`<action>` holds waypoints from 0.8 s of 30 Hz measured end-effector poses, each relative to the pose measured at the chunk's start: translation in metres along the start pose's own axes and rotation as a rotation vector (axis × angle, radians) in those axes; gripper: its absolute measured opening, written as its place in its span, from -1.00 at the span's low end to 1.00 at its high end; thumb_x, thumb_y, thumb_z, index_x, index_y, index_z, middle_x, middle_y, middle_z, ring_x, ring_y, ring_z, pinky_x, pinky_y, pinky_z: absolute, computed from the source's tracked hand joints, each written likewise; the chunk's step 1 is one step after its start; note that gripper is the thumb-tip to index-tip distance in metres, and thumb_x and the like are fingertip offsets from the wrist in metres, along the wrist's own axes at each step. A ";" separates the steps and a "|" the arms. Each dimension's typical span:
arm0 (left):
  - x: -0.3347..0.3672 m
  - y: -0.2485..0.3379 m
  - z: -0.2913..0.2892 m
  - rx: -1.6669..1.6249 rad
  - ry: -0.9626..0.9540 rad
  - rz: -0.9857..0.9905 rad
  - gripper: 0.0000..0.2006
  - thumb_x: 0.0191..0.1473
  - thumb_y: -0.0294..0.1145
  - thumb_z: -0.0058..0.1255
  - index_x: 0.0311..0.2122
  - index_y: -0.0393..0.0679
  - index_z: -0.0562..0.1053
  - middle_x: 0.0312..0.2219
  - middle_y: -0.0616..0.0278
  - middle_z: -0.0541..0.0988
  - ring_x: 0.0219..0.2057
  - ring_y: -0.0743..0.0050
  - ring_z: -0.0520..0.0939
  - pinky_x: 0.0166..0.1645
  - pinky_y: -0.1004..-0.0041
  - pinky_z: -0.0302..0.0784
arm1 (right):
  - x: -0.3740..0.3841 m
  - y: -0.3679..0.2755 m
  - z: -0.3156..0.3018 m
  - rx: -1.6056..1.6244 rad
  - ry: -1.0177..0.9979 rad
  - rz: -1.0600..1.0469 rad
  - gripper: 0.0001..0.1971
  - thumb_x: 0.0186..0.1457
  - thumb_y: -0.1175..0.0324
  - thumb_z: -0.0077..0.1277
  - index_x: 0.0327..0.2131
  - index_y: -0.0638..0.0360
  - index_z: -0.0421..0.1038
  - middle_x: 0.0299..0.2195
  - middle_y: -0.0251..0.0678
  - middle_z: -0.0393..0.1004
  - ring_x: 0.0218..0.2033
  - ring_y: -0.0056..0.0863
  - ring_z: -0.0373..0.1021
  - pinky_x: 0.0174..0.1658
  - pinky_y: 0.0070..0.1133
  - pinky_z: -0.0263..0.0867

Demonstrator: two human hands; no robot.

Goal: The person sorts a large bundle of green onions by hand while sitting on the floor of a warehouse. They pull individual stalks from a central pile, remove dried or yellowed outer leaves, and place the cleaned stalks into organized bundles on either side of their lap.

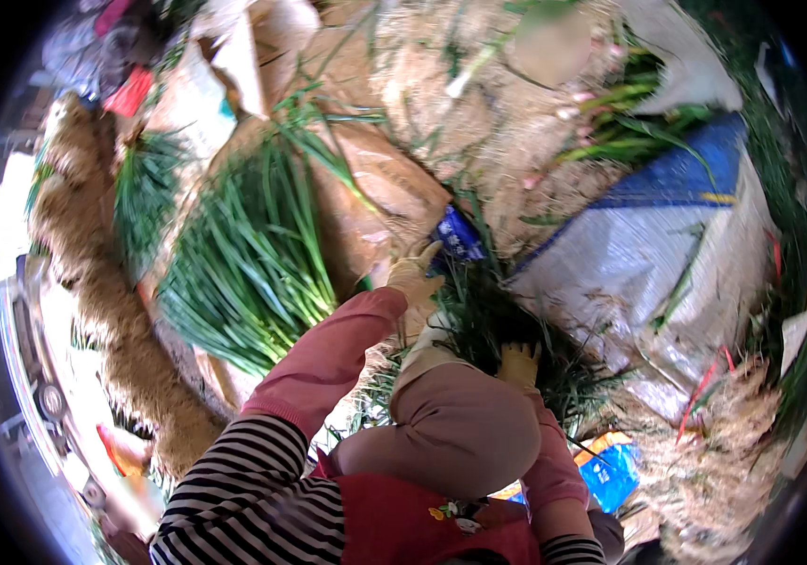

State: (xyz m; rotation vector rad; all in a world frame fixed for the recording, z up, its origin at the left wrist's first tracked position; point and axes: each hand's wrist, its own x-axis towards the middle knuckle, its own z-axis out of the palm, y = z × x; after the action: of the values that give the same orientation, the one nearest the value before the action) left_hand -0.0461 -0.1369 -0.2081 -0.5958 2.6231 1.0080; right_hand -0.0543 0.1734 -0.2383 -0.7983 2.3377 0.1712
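Observation:
My left hand [412,276], in a pale yellow glove, reaches forward over the brown sheet with its fingers stretched apart. Just beyond its fingertips lies a small blue packet [460,235]. To its left spreads a large bunch of green onions [243,250], long leaves fanned toward the far left. My right hand [518,365], gloved alike, rests fingers apart at the edge of a dark heap of loose green leaves [493,306], right of my bent knee. I see nothing held in either hand.
A white woven sack with a blue band [648,264] lies at right. Pulled onions with pale bulbs [620,113] lie beyond it. A rolled straw-coloured mat [107,301] runs along the left. Dry root litter [705,471] and a blue-orange bag [611,471] are near right.

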 end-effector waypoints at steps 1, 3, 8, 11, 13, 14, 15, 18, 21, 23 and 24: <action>0.004 -0.005 0.020 -0.020 -0.045 -0.100 -0.26 -0.15 -0.11 0.09 0.18 -0.04 0.16 0.16 0.00 0.15 0.22 -0.01 0.08 0.25 0.16 0.00 | -0.016 0.020 0.020 0.005 0.016 0.013 -0.47 -0.15 0.25 0.08 -0.01 0.06 0.31 -0.02 -0.30 0.32 0.07 -0.29 0.17 0.20 -0.13 -0.15; -0.003 0.000 0.045 -0.057 -0.111 -0.093 -0.25 -0.15 -0.08 0.10 0.18 -0.07 0.15 0.14 -0.09 0.16 0.20 -0.05 0.10 0.22 0.16 0.07 | -0.051 0.057 0.046 0.017 -0.056 0.049 -0.52 -0.16 0.25 0.06 -0.06 0.07 0.37 -0.07 -0.25 0.37 0.02 -0.26 0.23 0.18 -0.16 -0.09; 0.006 0.046 0.080 0.012 -0.017 0.013 -0.27 -0.18 -0.22 0.15 0.16 -0.09 0.19 0.04 -0.24 0.23 0.07 -0.20 0.24 0.15 0.15 0.18 | -0.083 0.088 0.057 0.227 -0.300 0.164 -0.51 -0.22 0.19 0.06 -0.11 0.05 0.40 -0.16 -0.17 0.45 -0.09 -0.17 0.35 0.05 -0.26 0.16; 0.013 0.030 0.092 0.053 -0.148 0.061 -0.39 -0.19 -0.26 0.15 0.06 -0.08 0.33 -0.02 -0.25 0.29 0.01 -0.18 0.32 0.08 0.14 0.25 | -0.093 0.067 -0.034 0.456 -0.215 0.132 -0.40 -0.23 0.10 0.10 -0.05 0.14 0.34 -0.14 -0.10 0.43 -0.05 -0.13 0.32 0.00 -0.32 0.24; 0.023 0.022 0.122 0.015 -0.225 0.116 -0.51 -0.17 -0.27 0.13 -0.03 -0.04 0.42 -0.08 -0.15 0.38 -0.07 -0.14 0.41 0.02 0.14 0.30 | -0.121 0.067 -0.088 0.542 -0.216 0.121 -0.34 -0.16 0.09 0.10 0.03 0.20 0.27 -0.10 -0.05 0.39 -0.03 -0.11 0.30 0.02 -0.39 0.23; 0.029 0.018 0.138 0.021 -0.266 0.095 -0.58 -0.14 -0.26 0.10 -0.07 -0.01 0.46 -0.11 -0.09 0.42 -0.11 -0.12 0.45 0.00 0.14 0.32 | -0.138 0.065 -0.105 0.568 -0.139 0.095 -0.37 -0.10 0.12 0.08 0.05 0.21 0.25 -0.10 -0.03 0.39 -0.05 -0.09 0.31 0.01 -0.41 0.24; 0.036 0.001 0.168 0.172 -0.398 0.256 -0.60 -0.11 -0.21 0.08 -0.08 -0.02 0.47 -0.10 -0.05 0.44 -0.12 -0.11 0.47 0.00 0.16 0.33 | -0.152 0.068 -0.121 0.629 -0.069 0.059 -0.41 -0.05 0.15 0.05 0.06 0.20 0.24 -0.09 -0.02 0.38 -0.07 -0.07 0.32 0.00 -0.40 0.25; 0.027 0.116 0.149 0.126 -1.004 0.482 -0.53 -0.03 -0.05 0.00 -0.04 -0.09 0.43 0.00 -0.05 0.39 -0.03 -0.06 0.43 0.08 0.23 0.30 | -0.203 0.082 -0.161 0.842 0.248 0.126 -0.56 0.05 0.30 0.01 0.02 0.21 0.30 -0.12 -0.07 0.42 -0.14 -0.20 0.40 -0.08 -0.46 0.31; 0.004 0.152 0.173 0.220 -1.384 0.615 -0.37 -0.06 0.01 0.01 0.08 -0.16 0.31 0.07 -0.06 0.32 0.09 0.02 0.33 0.16 0.29 0.20 | -0.235 0.109 -0.219 0.927 0.628 0.291 -0.61 0.04 0.37 0.04 -0.03 0.25 0.34 -0.19 -0.07 0.47 -0.18 -0.30 0.44 -0.13 -0.53 0.34; -0.004 0.172 0.154 0.352 -1.493 0.587 -0.33 -0.06 0.01 0.01 0.13 -0.17 0.25 0.08 -0.06 0.32 0.13 0.07 0.29 0.18 0.32 0.16 | -0.250 0.135 -0.247 0.867 0.975 0.425 -0.60 0.04 0.41 0.04 -0.02 0.31 0.33 -0.15 -0.04 0.45 -0.12 -0.33 0.43 -0.08 -0.57 0.33; -0.002 0.185 0.138 0.451 -1.400 0.644 -0.30 -0.06 0.03 0.00 0.14 -0.18 0.23 0.10 -0.04 0.29 0.14 0.11 0.28 0.19 0.34 0.13 | -0.258 0.147 -0.261 0.857 1.182 0.478 -0.58 0.04 0.41 0.05 -0.01 0.34 0.30 -0.12 -0.02 0.44 -0.09 -0.32 0.41 -0.06 -0.57 0.32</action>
State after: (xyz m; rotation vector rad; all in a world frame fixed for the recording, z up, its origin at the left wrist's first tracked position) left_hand -0.1166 0.0822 -0.2009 0.8423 1.5613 0.5245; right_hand -0.1271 0.3392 0.1132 0.2265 3.1327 -1.3504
